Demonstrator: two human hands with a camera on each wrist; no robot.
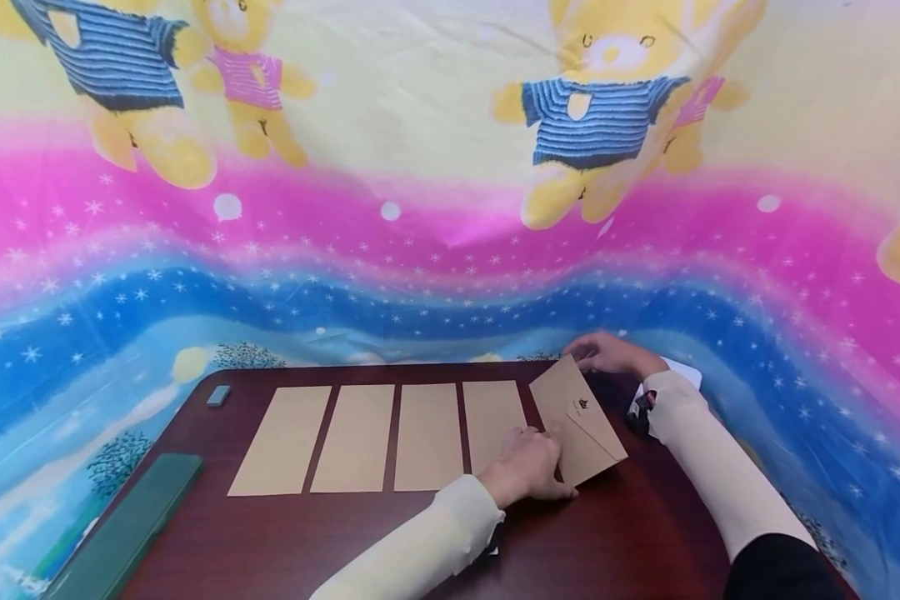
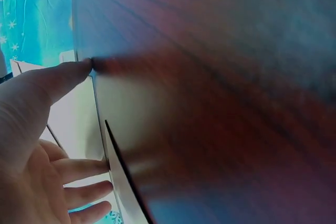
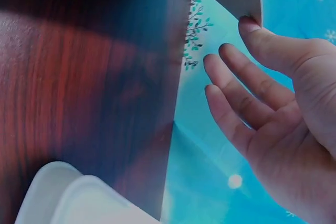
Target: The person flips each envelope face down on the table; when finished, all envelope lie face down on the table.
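A tan paper envelope (image 1: 585,425) with a small dark emblem and a flap line stands tilted at the right end of a row. My right hand (image 1: 615,353) pinches its far corner; in the right wrist view the thumb (image 3: 252,27) presses that corner while the other visible fingers extend apart from it. Beside the envelope's near left side, my left hand (image 1: 527,467) rests with thumb and fingers spread. The left wrist view shows the left thumb (image 2: 63,80) touching the table and the fingers fairly straight by the paper edge. Several plain tan rectangles (image 1: 429,437) lie flat leftward.
A long green case (image 1: 131,529) lies along the left edge of the dark wooden table (image 1: 330,542). Near the far left corner is a small blue-grey block (image 1: 218,396). Rounded white objects (image 3: 92,203) sit by the right arm. A bear-print cloth (image 1: 420,275) hangs behind.
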